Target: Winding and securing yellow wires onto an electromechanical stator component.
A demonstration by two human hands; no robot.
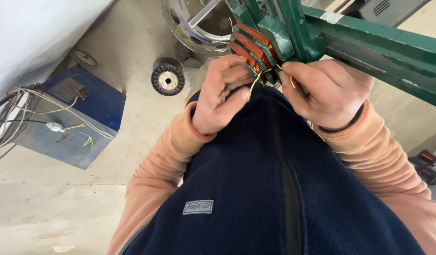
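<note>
Head view: blue box [71,120] and wire spool [168,77] lie left of both hands [222,94].

Copper-orange coils [250,45] on a green frame [369,42]; blue box [69,120].

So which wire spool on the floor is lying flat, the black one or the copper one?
The black spool left of the hands: it lies flat, round label face up. The copper spool at the right edge lies on its side.

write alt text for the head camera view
Seen from above, a person's left hand and right hand pinch thin yellow wire ends at copper coils on a green machine; a wire spool lies on the floor.
</note>
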